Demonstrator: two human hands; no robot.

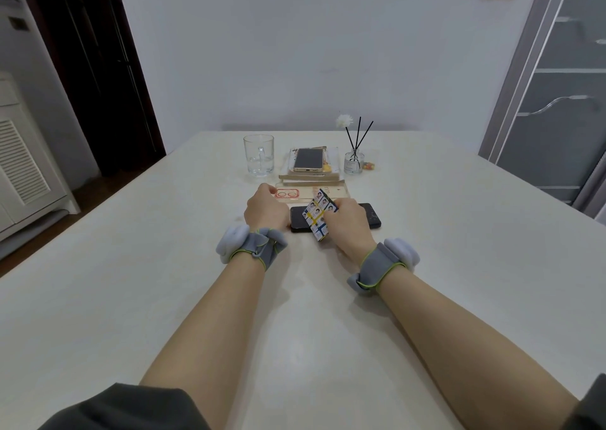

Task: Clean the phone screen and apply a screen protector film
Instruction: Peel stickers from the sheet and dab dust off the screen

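Observation:
A black phone [370, 218] lies flat on the table [131, 265], screen up, its long side across my view. My right hand [347, 224] grips a printed card [316, 214] with small pictures and a yellow stripe, tilted over the phone's screen. My left hand [266, 210] sits with curled fingers at the phone's left end; what its fingers touch is hidden. Just behind the phone lies a clear screen protector sheet [311, 191] with red markings.
Farther back stand a glass mug [259, 155], a gold phone [309, 159] on a stack of packaging, and a reed diffuser bottle [354, 162] with a white flower. A wall closes the table's far side.

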